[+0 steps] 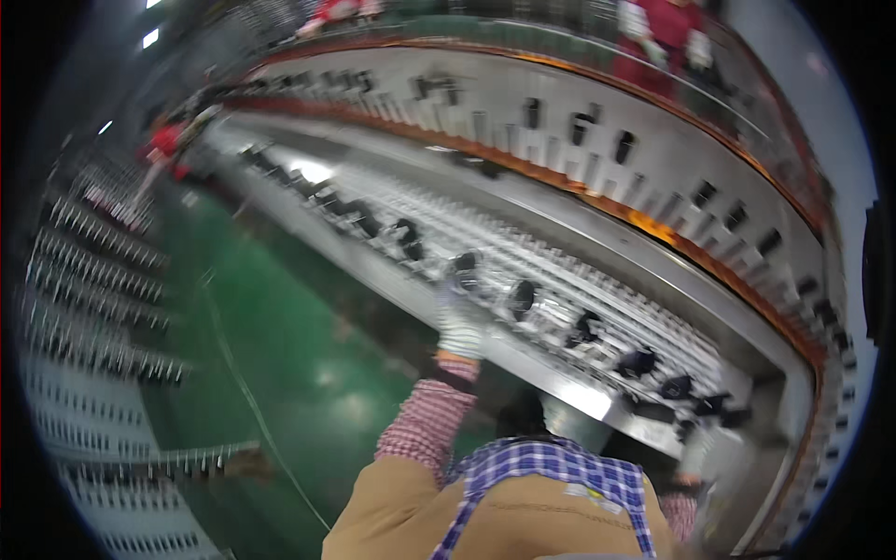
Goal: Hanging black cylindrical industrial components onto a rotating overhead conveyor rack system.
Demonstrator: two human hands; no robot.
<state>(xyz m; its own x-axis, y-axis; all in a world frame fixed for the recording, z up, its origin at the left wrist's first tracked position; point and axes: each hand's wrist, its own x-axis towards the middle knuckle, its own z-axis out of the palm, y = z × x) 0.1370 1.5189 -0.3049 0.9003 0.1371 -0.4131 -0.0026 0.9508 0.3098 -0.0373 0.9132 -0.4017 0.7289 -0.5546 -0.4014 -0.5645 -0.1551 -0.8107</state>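
Note:
My left hand (457, 317), in a pale glove, reaches forward to the front edge of a long metal bench (551, 369). Just beyond its fingertips is a dark rounded piece (464, 265), one of a row along the bench. Motion blur smears the fingers, so whether they hold this piece does not show. My right hand (707, 452), also gloved, is low at the bench's right end, close to some black pieces (714, 404). Its fingers are too blurred to make out. Another dark piece (523, 297) lies in the row between my hands.
Beyond the bench runs an orange-edged conveyor (597, 191) carrying upright holders, some with black pieces. A person in dark red (661, 42) stands across it; another in red (166, 140) is far left. Racks with rows of pegs (103, 327) stand left on a green floor (280, 373).

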